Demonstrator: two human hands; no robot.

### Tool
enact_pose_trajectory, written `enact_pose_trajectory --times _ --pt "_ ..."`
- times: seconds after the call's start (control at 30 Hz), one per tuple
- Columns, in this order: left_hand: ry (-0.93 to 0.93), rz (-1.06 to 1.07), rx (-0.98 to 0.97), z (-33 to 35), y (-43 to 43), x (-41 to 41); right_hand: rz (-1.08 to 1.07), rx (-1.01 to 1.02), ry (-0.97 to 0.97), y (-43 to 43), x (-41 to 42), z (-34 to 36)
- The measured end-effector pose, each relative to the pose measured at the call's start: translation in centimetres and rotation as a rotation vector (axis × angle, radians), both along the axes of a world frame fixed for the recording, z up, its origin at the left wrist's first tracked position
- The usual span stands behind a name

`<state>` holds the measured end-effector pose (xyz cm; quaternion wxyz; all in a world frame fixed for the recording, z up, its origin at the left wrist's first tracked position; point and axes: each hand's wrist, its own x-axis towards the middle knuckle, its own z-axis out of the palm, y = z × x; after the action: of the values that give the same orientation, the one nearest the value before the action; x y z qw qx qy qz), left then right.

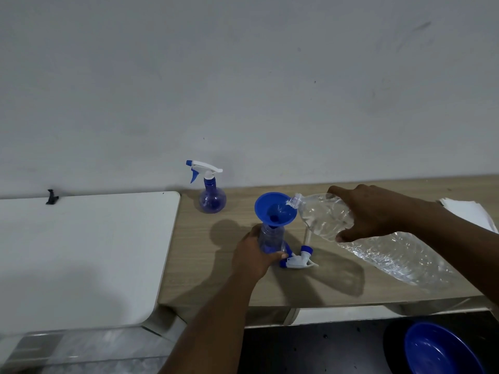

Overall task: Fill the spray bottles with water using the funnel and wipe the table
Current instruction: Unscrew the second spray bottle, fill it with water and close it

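We log a wood-grain desk (216,282) against the wall. On it: capped spray bottle (212,198) at the back, open spray bottle (271,237) upright mid-desk, loose trigger head (297,261) lying just beside it, white sheets (469,211) far right.

Cannot see the base of the spray bottle (271,237) behind the left hand (252,256), nor the blue bowl (437,349) past the bottom edge.

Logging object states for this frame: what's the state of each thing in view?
near spray bottle: upright, head off, gripped by left hand
funnel: seated in its neck
water bottle: uncapped, tilted, mouth at funnel rim, held by right hand
spray head: off, lying on table
far spray bottle: upright, head on
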<state>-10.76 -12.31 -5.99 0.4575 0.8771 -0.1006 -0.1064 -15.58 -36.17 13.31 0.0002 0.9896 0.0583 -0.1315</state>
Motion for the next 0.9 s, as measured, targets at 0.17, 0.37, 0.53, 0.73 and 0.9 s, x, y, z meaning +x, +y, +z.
enact_pose_trajectory --times 0.17,0.37,0.53,0.73,0.9 --pt "0.007 0.008 -0.002 -0.3 0.0 0.1 0.022 0.005 0.007 0.1 0.1 0.5" --pt "0.008 0.007 -0.023 -0.4 0.0 0.2 0.045 -0.017 0.006 0.1 0.2 0.8" --pt "0.013 0.001 -0.029 -0.4 0.0 0.2 0.044 -0.028 0.014 0.0 0.2 0.9" --pt "0.011 -0.008 -0.031 -0.5 0.1 0.2 0.034 -0.038 0.024 -0.1 0.2 1.0" --pt "0.011 -0.007 -0.036 -0.3 0.1 0.2 0.036 -0.049 0.024 0.0 0.2 1.2"
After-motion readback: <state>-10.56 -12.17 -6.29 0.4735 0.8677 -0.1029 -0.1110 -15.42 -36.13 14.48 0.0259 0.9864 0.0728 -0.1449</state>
